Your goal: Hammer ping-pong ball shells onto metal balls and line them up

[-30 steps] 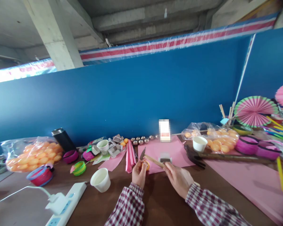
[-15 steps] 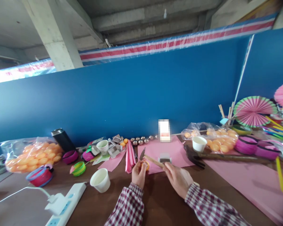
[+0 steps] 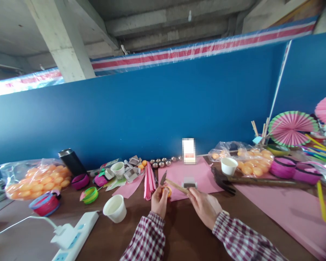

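My left hand [image 3: 159, 202] is closed around a pair of scissors [image 3: 163, 177], its pointed dark blade sticking up past the fingers and a yellow-orange handle ring at their right side. My right hand [image 3: 205, 209] grips the near end of pale wooden sticks [image 3: 177, 186]; how many there are I cannot tell. Their far end slants left and almost meets the scissors. Behind both hands lies a sheet of pink paper [image 3: 203, 175], with a small grey-white object [image 3: 189, 182] on it. Folded pink paper strips [image 3: 150, 183] lie just left of the scissors.
A white paper cup [image 3: 115, 209] and a power strip [image 3: 78, 232] stand at left, near a bag of orange balls [image 3: 43, 179]. A hammer [image 3: 260, 181] lies at right before another white cup [image 3: 229, 166]. Steel balls [image 3: 163, 162] line the blue partition [image 3: 157, 108].
Almost nothing differs. Both hands keep the same hold on the scissors and the sticks; the whole view has shifted very slightly.
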Demonstrator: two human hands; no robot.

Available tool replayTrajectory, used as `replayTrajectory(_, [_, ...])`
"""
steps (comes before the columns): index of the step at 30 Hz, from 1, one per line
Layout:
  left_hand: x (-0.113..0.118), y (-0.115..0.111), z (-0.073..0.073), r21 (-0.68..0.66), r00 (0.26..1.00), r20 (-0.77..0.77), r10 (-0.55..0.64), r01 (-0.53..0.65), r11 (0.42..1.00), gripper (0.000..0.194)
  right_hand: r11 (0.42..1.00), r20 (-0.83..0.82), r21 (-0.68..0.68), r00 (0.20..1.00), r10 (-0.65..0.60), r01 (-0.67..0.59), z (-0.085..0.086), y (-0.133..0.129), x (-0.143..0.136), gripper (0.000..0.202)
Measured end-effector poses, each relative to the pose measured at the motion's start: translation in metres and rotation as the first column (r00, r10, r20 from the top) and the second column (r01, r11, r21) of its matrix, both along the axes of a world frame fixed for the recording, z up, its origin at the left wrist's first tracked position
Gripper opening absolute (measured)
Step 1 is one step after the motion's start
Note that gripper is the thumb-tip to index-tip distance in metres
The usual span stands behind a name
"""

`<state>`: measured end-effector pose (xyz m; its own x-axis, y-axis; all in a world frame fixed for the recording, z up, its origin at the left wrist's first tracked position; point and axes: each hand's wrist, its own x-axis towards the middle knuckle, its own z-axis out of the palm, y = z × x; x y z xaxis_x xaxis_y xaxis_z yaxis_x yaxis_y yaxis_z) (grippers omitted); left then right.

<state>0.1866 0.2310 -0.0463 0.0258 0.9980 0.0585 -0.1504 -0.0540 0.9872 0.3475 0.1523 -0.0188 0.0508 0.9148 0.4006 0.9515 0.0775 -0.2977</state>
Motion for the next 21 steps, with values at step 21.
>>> replayTrajectory(21, [0.0007,0.0004,-0.0001,-0.022,1.0,0.004,0.01,-0.01,1.0,0.043,1.0,0.011,0.004,1.0,-0.016,0.016,-0.0035,0.0011,-0.0004,0.027])
